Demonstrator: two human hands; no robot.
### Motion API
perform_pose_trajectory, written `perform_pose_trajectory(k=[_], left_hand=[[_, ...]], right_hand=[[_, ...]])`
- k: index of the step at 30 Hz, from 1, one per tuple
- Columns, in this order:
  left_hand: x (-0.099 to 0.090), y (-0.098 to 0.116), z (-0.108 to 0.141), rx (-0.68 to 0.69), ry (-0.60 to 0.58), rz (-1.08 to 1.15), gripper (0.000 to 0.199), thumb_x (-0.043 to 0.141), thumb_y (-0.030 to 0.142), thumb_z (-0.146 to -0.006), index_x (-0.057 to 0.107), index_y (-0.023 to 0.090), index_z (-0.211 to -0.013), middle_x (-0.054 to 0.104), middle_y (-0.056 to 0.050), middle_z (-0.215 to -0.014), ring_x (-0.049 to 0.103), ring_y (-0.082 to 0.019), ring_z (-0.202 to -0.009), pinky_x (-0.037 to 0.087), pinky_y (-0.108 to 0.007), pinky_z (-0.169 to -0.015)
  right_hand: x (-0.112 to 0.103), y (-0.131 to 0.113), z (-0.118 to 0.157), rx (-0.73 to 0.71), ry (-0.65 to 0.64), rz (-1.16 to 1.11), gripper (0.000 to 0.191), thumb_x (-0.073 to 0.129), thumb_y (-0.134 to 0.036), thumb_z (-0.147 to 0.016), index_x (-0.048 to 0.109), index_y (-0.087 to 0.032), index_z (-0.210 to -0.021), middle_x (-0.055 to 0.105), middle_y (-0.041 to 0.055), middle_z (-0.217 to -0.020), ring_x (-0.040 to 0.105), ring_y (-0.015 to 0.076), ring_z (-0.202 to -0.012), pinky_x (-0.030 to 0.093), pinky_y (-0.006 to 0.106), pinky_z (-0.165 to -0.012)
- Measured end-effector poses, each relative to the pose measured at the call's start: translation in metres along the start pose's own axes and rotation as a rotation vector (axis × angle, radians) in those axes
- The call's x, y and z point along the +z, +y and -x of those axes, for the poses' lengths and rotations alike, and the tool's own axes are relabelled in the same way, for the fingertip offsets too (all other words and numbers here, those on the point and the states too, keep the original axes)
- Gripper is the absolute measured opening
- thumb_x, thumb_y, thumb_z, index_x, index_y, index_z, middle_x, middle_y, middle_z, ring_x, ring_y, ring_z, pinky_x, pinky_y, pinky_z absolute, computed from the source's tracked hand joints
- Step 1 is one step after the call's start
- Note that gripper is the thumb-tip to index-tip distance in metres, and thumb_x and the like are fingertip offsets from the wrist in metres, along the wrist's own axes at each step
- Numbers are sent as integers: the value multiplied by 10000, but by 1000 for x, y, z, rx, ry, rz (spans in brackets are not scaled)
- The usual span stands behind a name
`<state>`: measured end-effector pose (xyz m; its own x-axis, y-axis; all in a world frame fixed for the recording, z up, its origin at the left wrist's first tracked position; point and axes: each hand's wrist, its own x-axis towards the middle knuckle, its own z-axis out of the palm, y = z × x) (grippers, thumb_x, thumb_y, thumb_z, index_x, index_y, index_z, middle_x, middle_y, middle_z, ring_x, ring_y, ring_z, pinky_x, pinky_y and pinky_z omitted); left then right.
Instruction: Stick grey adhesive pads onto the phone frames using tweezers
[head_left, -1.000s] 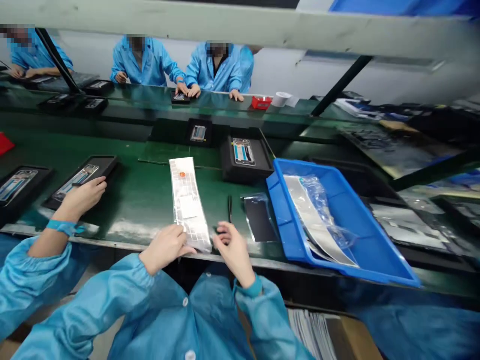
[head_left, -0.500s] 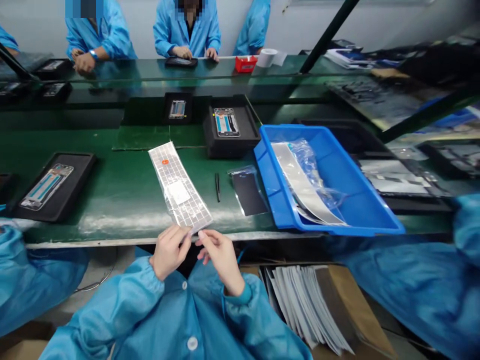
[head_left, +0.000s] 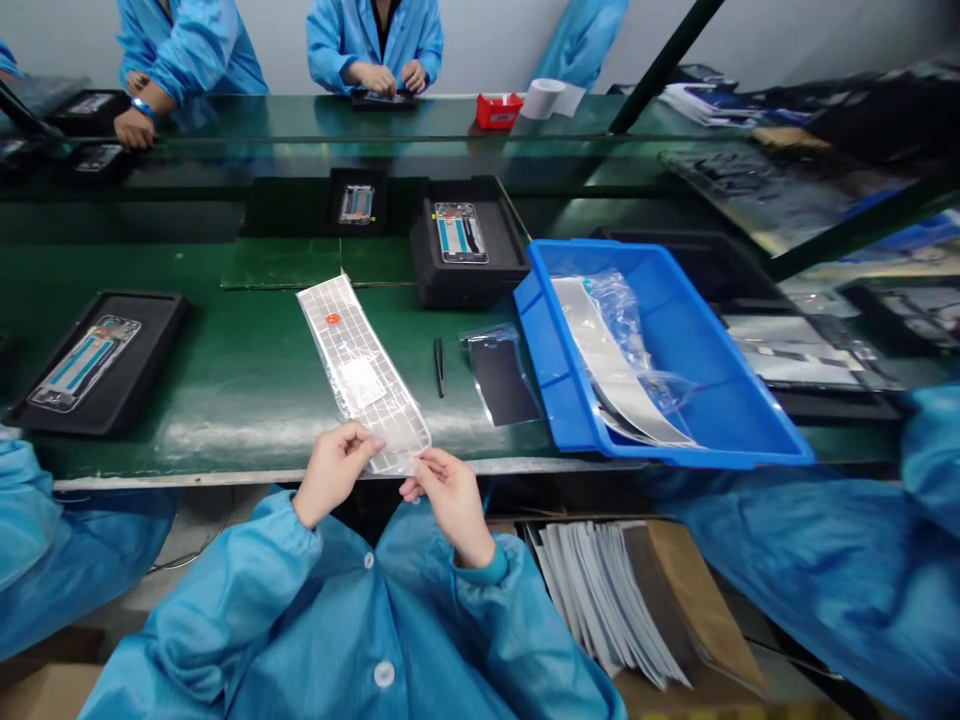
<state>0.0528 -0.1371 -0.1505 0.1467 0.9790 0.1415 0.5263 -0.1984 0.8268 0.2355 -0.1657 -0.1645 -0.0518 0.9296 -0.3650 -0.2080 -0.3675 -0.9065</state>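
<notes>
A long white grid-patterned sheet in a clear bag [head_left: 352, 345], with an orange sticker and a white label, lies slanted on the green bench. My left hand [head_left: 334, 470] pinches the bag's near edge from the left. At the near right corner, my right hand [head_left: 452, 500] has its thumb and fingertips closed on the same bag. To the right of the bag lie black tweezers [head_left: 439, 368] and a dark rectangular sheet in a clear sleeve [head_left: 500, 380].
A blue bin [head_left: 739, 400] holds silver sheets and clear film. Black trays [head_left: 154, 345] with phone frames stand at left and behind. Beneath the bench edge is a box of grey sheets [head_left: 600, 600]. Co-workers' sleeves [head_left: 840, 560] show at both sides; others work across.
My left hand has shifted slightly left along the bag's near edge, and the two hands are further apart. The view has tilted slightly down.
</notes>
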Motion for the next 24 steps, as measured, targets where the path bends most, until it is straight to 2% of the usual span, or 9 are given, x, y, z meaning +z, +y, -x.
perform_pose_trajectory(k=[2,5,8,12,14,18,22,24], left_hand=[[-2,5,-1,32,25,-24,351,486,412,-1000,615,171,-780,575,24,-605,511,-100,-514,414,-213,-506],[-2,13,2,122,37,-83,278,476,340,-1011,643,183,-854,642,-3,-702,586,-115,-612,451,-227,-605],[2,16,7,237,17,-154,246,467,291,-1012,658,192,-892,683,-33,-791,635,-140,-712,464,-253,-687],[6,13,10,351,32,-247,227,459,244,-1011,665,187,-935,686,-40,-791,632,-148,-697,443,-272,-671],[4,10,9,378,61,-283,215,462,230,-1011,661,187,-942,684,-34,-785,632,-148,-691,439,-274,-662],[-1,6,6,383,170,-319,203,454,211,-1017,648,183,-968,696,-32,-794,655,-150,-710,458,-268,-672],[-2,8,9,385,260,-316,169,471,204,-1014,638,178,-996,732,-37,-836,694,-147,-739,491,-250,-694],[1,11,11,393,270,-315,146,493,204,-1007,637,180,-994,744,-34,-851,708,-142,-746,504,-240,-697]], right_hand=[[-5,-1,3,-2,-5,10,423,793,-524,-737,684,-151,-905,712,19,-596,663,145,-486,571,252,-506],[-7,-5,11,-23,120,26,458,793,-510,-745,649,-168,-1013,730,20,-691,677,151,-509,559,246,-472],[1,-13,16,-66,197,85,428,803,-497,-739,620,-191,-976,722,20,-775,689,158,-537,524,227,-428],[13,-18,14,-165,213,215,319,798,-451,-754,677,-178,-865,702,23,-760,671,148,-567,518,230,-472],[14,-17,13,-209,232,246,276,764,-437,-795,709,-168,-828,683,17,-693,639,132,-558,519,231,-507],[10,-9,14,-209,369,151,308,711,-474,-846,671,-169,-851,611,-27,-566,552,102,-455,443,203,-420],[7,-3,9,-294,513,89,328,637,-504,-902,597,-180,-875,689,16,-733,594,103,-499,472,207,-438],[6,-2,7,-320,549,93,322,624,-501,-911,580,-185,-876,671,5,-721,586,105,-494,465,211,-432]])
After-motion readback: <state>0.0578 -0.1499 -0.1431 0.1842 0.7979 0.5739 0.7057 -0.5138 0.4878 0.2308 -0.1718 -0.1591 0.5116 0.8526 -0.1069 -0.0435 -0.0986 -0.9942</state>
